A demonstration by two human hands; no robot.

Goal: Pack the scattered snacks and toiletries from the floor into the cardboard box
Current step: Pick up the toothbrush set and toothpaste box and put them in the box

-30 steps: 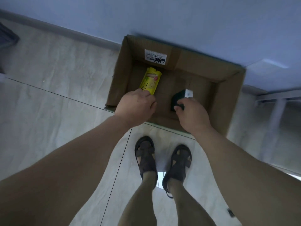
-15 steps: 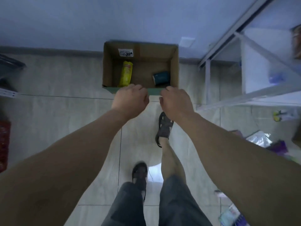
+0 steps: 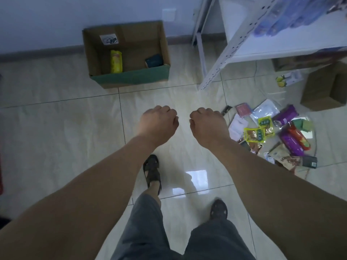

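The open cardboard box point(image 3: 129, 77) stands against the wall at the upper left. Inside it lie a yellow snack packet point(image 3: 116, 61) and a dark teal box point(image 3: 154, 60). My left hand point(image 3: 159, 122) and my right hand point(image 3: 206, 124) hang side by side over bare floor tiles, well short of the box. The fingers of both are curled under and hold nothing. A pile of scattered snacks and toiletries point(image 3: 272, 132) lies on the floor just right of my right hand, including a yellow-green packet point(image 3: 254, 135) and a purple packet point(image 3: 285, 116).
A white metal shelf rack point(image 3: 216, 72) stands right of the box, its leg on the floor. A second cardboard box point(image 3: 324, 91) sits at the far right. My feet in dark sandals point(image 3: 152, 173) stand on the glossy tiles below my hands.
Both hands have come out of the box, leaving the yellow packet and the teal box inside. I have stepped back and turned right, bringing the floor pile into view.
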